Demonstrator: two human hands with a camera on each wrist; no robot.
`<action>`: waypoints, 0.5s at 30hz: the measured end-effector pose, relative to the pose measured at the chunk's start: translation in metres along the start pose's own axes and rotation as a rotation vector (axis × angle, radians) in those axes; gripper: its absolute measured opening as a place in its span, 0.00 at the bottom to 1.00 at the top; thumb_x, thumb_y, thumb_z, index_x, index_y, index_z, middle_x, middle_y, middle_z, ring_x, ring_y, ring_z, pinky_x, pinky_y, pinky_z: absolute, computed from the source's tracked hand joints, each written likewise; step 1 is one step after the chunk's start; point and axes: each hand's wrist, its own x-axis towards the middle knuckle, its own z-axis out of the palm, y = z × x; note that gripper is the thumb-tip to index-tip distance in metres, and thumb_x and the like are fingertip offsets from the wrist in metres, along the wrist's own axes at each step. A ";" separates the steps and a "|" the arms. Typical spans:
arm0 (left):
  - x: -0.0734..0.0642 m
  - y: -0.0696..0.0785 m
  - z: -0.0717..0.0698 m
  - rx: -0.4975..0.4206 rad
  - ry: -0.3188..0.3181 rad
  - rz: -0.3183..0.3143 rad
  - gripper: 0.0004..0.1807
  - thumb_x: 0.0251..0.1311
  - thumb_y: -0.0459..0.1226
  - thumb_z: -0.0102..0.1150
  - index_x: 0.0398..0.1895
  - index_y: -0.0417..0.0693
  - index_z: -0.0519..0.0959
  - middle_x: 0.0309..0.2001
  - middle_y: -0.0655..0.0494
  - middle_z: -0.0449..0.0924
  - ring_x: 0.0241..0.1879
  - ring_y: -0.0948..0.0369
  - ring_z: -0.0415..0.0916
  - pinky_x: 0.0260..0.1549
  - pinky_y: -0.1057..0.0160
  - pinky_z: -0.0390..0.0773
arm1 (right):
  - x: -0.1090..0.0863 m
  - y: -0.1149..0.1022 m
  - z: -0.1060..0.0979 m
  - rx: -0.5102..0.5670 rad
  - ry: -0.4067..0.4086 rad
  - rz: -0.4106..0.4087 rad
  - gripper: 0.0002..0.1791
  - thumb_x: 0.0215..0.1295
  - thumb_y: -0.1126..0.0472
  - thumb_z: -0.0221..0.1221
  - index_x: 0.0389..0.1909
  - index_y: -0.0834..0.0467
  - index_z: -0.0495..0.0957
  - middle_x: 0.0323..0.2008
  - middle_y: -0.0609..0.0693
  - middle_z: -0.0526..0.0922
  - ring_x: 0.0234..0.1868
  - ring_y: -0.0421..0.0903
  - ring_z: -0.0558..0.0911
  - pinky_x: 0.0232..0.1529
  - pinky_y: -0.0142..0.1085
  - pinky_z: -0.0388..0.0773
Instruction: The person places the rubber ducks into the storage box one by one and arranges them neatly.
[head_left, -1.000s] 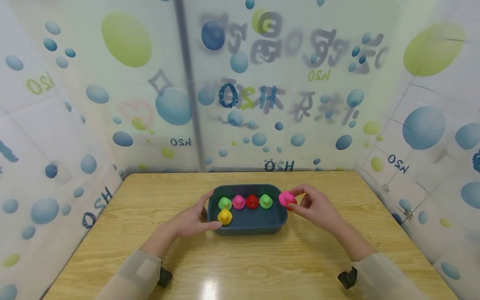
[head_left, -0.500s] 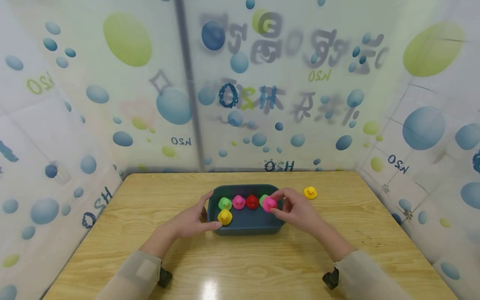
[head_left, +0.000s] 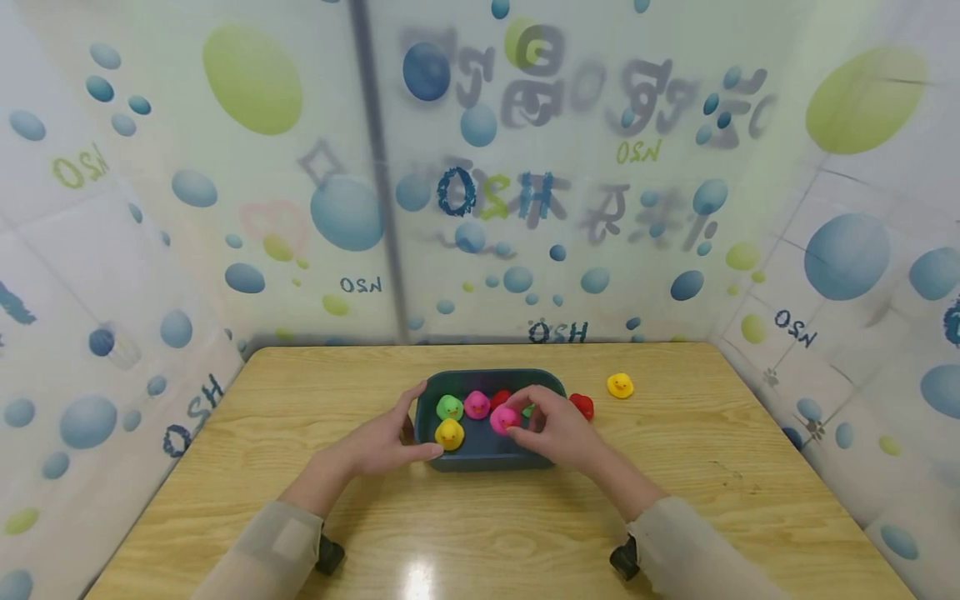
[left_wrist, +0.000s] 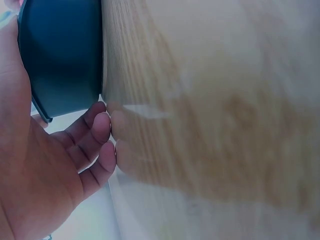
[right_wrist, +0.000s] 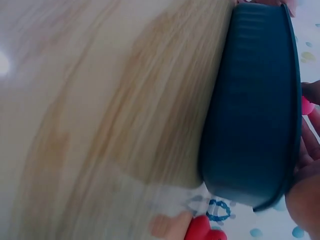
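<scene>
In the head view my right hand [head_left: 555,427] pinches a pink rubber duck [head_left: 505,420] between thumb and fingertips, over the dark blue tray [head_left: 480,463]. Behind it are a partly covered red duck [head_left: 499,399] and a green duck [head_left: 528,411], mostly hidden by the hand. Further left in the tray sit another pink duck [head_left: 477,405], a green duck [head_left: 449,407] and, in front of that, a yellow duck [head_left: 449,435]. My left hand [head_left: 386,437] holds the tray's left end, thumb at the front corner. In the left wrist view its lower fingertips [left_wrist: 102,125] touch the tabletop.
On the wooden table [head_left: 480,533], right of the tray, lie a red duck [head_left: 582,406], close to the tray's end, and a yellow duck [head_left: 620,385] further back. Patterned curtains [head_left: 480,250] enclose the table at the back and sides.
My right hand has carried the pink duck leftward from the tray's right end to over its middle, uncovering the red and yellow ducks on the table. The left hand has stayed put.
</scene>
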 end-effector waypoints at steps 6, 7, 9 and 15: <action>0.000 0.000 -0.001 -0.006 -0.001 0.008 0.66 0.63 0.69 0.70 0.92 0.63 0.39 0.53 0.50 0.85 0.48 0.58 0.81 0.56 0.48 0.83 | 0.006 -0.007 0.011 0.004 -0.023 0.021 0.19 0.69 0.56 0.76 0.57 0.48 0.82 0.51 0.44 0.85 0.42 0.43 0.82 0.41 0.31 0.84; 0.000 0.000 -0.001 -0.005 -0.001 0.011 0.66 0.63 0.69 0.70 0.92 0.63 0.39 0.53 0.50 0.85 0.48 0.59 0.81 0.56 0.48 0.83 | 0.007 -0.009 0.012 0.003 -0.024 0.021 0.18 0.69 0.56 0.76 0.56 0.47 0.83 0.51 0.43 0.84 0.43 0.43 0.82 0.42 0.31 0.84; -0.001 0.000 -0.001 -0.006 -0.001 0.015 0.66 0.64 0.69 0.70 0.92 0.63 0.39 0.53 0.50 0.85 0.48 0.59 0.81 0.57 0.48 0.83 | 0.009 -0.010 0.014 -0.005 -0.028 0.015 0.18 0.69 0.56 0.75 0.56 0.47 0.83 0.49 0.43 0.84 0.44 0.43 0.83 0.44 0.31 0.84; -0.002 0.001 -0.001 -0.008 -0.001 0.022 0.66 0.64 0.69 0.70 0.92 0.62 0.39 0.52 0.51 0.85 0.47 0.59 0.81 0.57 0.48 0.83 | 0.018 -0.011 0.019 -0.047 -0.058 0.034 0.16 0.70 0.55 0.76 0.55 0.46 0.84 0.46 0.42 0.85 0.45 0.42 0.82 0.46 0.32 0.84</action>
